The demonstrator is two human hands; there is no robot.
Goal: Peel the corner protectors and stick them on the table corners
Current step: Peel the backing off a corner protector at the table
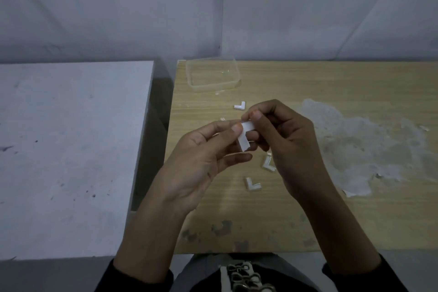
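Above the wooden table [296, 208], both hands hold one white L-shaped corner protector [244, 141]. My left hand [201, 161] pinches its upper arm between thumb and fingers. My right hand [282, 135] pinches the same upper end with thumb and forefinger. Three more corner protectors lie on the table: one [239, 105] beyond the hands, one [268, 164] partly under my right hand, one [252, 185] nearer to me. A small clear piece [222, 119] shows just past my left fingers.
A clear plastic container [212, 74] stands at the table's far left corner. A large worn white patch [365, 147] covers the table's right side. A white-topped table [71, 149] stands to the left across a dark gap.
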